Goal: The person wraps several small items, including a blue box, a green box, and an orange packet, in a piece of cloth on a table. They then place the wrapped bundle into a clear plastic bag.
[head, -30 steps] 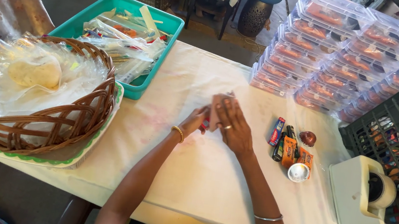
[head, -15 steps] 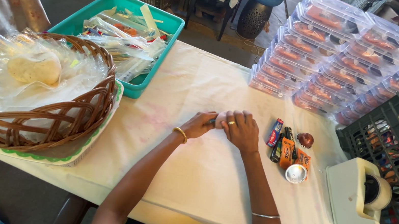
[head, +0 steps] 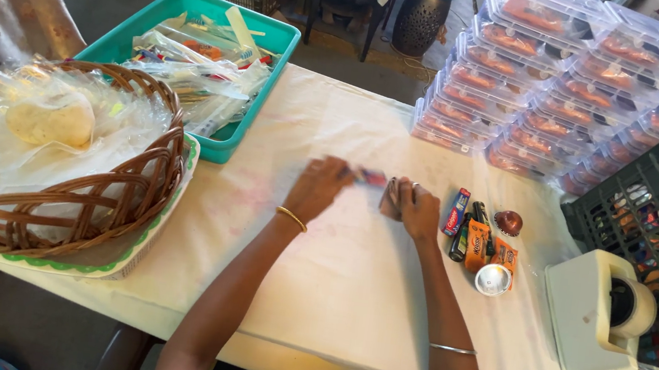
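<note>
My left hand (head: pixel 317 188) and my right hand (head: pixel 414 208) rest over the white tablecloth (head: pixel 333 287) at the table's middle, a short gap between them. A small red and blue packet (head: pixel 370 177), blurred by motion, spans that gap, and both hands pinch it. My left hand is blurred. A gold bangle circles the left wrist and a thin silver one the right forearm. Just right of my right hand lie several small snack packets (head: pixel 472 229), a brown round sweet (head: pixel 509 222) and a small foil-lidded cup (head: pixel 493 280).
A white tape dispenser (head: pixel 596 322) stands at the right, beside a black crate (head: pixel 648 210) of packets. Stacks of clear lidded food boxes (head: pixel 572 81) line the back right. A teal tray (head: pixel 268 37) of wrapped items and a wicker basket (head: pixel 88 213) with plastic bags sit left.
My hands were pressed together over the packet; now they have drawn apart, the left hand sliding left and slightly away from me. The view has shifted a little.
</note>
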